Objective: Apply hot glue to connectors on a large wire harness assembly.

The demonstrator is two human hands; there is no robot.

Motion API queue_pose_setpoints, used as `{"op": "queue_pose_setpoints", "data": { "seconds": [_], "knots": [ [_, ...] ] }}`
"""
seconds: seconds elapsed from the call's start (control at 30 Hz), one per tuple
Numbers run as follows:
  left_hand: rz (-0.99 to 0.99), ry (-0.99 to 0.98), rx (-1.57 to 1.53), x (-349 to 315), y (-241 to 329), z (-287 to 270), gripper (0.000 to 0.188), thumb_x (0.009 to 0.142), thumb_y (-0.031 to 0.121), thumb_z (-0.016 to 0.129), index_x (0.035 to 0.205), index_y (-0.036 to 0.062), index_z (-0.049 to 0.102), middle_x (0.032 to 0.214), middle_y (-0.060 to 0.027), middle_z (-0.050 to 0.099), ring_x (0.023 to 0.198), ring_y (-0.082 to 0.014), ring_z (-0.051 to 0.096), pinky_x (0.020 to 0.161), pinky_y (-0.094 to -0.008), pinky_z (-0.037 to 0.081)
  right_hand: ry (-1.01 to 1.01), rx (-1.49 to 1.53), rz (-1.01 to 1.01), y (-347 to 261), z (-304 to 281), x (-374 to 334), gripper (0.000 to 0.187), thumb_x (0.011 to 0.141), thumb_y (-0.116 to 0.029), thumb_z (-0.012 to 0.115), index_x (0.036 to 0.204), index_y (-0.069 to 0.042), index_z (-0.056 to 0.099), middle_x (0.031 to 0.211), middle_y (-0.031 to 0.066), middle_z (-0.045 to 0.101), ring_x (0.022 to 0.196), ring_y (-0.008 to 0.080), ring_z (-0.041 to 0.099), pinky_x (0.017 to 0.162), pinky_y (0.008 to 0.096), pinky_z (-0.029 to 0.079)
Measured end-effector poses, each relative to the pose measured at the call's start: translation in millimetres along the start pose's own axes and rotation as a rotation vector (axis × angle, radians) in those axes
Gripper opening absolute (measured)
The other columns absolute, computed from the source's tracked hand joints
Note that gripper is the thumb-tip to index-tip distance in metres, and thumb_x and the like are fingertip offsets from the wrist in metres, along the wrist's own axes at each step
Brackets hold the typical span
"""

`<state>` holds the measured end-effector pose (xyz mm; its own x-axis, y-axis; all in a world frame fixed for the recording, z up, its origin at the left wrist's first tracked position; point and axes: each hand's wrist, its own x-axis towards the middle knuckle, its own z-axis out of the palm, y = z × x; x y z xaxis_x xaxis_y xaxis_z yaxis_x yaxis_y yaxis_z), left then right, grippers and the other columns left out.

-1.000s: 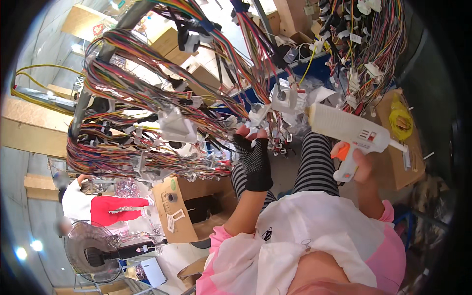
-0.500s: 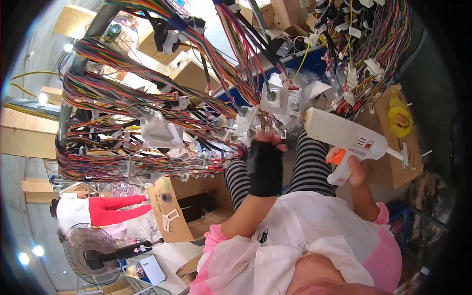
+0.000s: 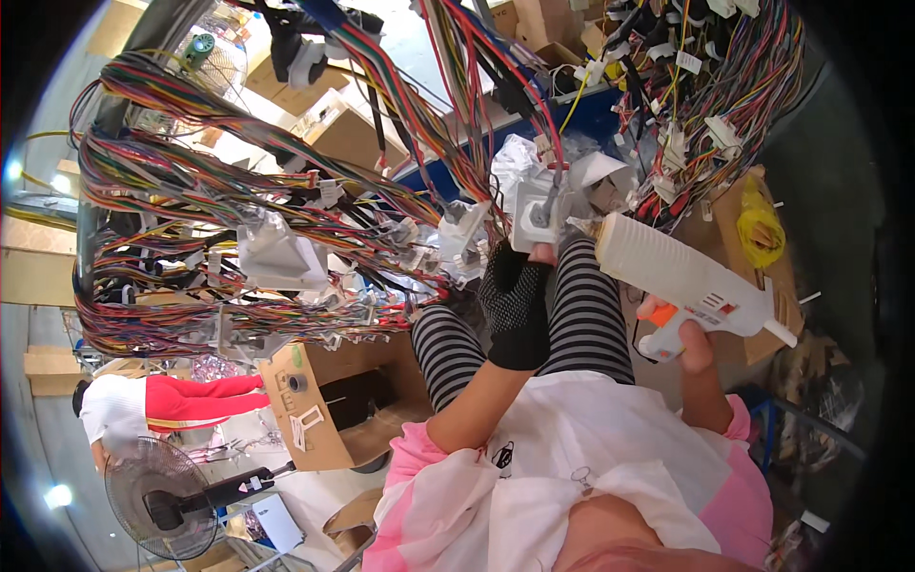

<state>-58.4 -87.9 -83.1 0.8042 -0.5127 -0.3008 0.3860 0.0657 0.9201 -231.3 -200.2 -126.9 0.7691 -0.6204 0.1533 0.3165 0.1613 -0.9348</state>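
Note:
My left hand (image 3: 516, 303), in a black fingerless glove with a dotted palm, is closed on a white square plastic housing (image 3: 536, 217). Its thumb presses the lower edge; the other fingers are mostly hidden. Grey wire ends and a small red connector show at the housing's top. My right hand (image 3: 694, 345) grips the handle of a white hot glue gun (image 3: 691, 282), one finger at its orange trigger (image 3: 664, 316). A glue stick (image 3: 781, 332) pokes out of the gun's rear. The gun's nozzle points left toward the housing, a little apart from it.
Thick bundles of coloured wires (image 3: 191, 205) hang from a metal frame on the left, more (image 3: 743, 86) at upper right. An open cardboard box (image 3: 310, 410), a fan (image 3: 162, 496) and another person (image 3: 124, 415) are at left. Yellow plastic (image 3: 760, 229) lies on cardboard at right.
My left hand has turned and now grips the white housing from below. The glue gun has shifted slightly down and right. The view has moved, so the wire bundles appear further left.

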Motion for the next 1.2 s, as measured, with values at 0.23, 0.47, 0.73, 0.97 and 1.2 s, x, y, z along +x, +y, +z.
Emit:
{"op": "queue_pose_setpoints", "data": {
  "seconds": [0.23, 0.47, 0.73, 0.97, 1.2],
  "knots": [
    [0.31, 0.055, 0.126, 5, -12, -6, 0.04, 0.073, 0.02, 0.07, 0.104, 0.0017, 0.053, 0.093, -0.0034, 0.057, 0.084, -0.0097, 0.052, 0.076, -0.0237, 0.041, -0.049, -0.08, 0.018, 0, -15, -13, 0.054, 0.074, -0.039, 0.053, 0.11, 0.001, 0.048, 0.087, 0.0138, 0.058, 0.077, 0.02, 0.054, 0.069, 0.0313, 0.042],
    [0.228, -0.053, -0.031, 2, -12, -10, 0.03, 0.081, 0.019, 0.061, 0.103, 0.0001, 0.054, 0.089, -0.0047, 0.059, 0.078, -0.0115, 0.055, 0.073, -0.025, 0.043, -0.139, -0.113, -0.076, -7, -12, -6, 0.048, 0.076, -0.016, 0.049, 0.12, 0.0, 0.039, 0.092, 0.0152, 0.06, 0.061, 0.01, 0.049, 0.047, 0.0218, 0.036],
    [0.203, -0.134, -0.087, -4, -8, -9, 0.027, 0.086, 0.021, 0.054, 0.102, -0.0012, 0.056, 0.087, -0.0061, 0.06, 0.075, -0.0111, 0.055, 0.072, -0.0249, 0.043, -0.131, -0.289, -0.165, 12, -35, -23, 0.047, 0.068, -0.007, 0.056, 0.113, -0.004, 0.043, 0.098, 0.0148, 0.055, 0.079, 0.0238, 0.053, 0.067, 0.034, 0.043],
    [0.17, -0.158, -0.088, -3, -7, -12, 0.031, 0.086, 0.021, 0.054, 0.109, 0.0001, 0.052, 0.093, -0.0048, 0.058, 0.079, -0.0106, 0.054, 0.072, -0.0239, 0.043, -0.119, -0.527, -0.284, 8, -33, -18, 0.037, 0.067, -0.004, 0.058, 0.103, -0.003, 0.049, 0.096, 0.015, 0.055, 0.076, 0.0261, 0.054, 0.069, 0.0368, 0.044],
    [0.151, -0.175, -0.127, 1, -10, -12, 0.035, 0.086, 0.019, 0.053, 0.115, 0.0006, 0.048, 0.103, -0.0069, 0.056, 0.088, -0.0141, 0.056, 0.075, -0.0261, 0.047, -0.151, -0.358, -0.209, -22, -1, 3, 0.021, 0.069, 0.0, 0.051, 0.089, 0.004, 0.055, 0.089, 0.0171, 0.06, 0.07, 0.022, 0.058, 0.063, 0.0319, 0.047]
  ]
}}
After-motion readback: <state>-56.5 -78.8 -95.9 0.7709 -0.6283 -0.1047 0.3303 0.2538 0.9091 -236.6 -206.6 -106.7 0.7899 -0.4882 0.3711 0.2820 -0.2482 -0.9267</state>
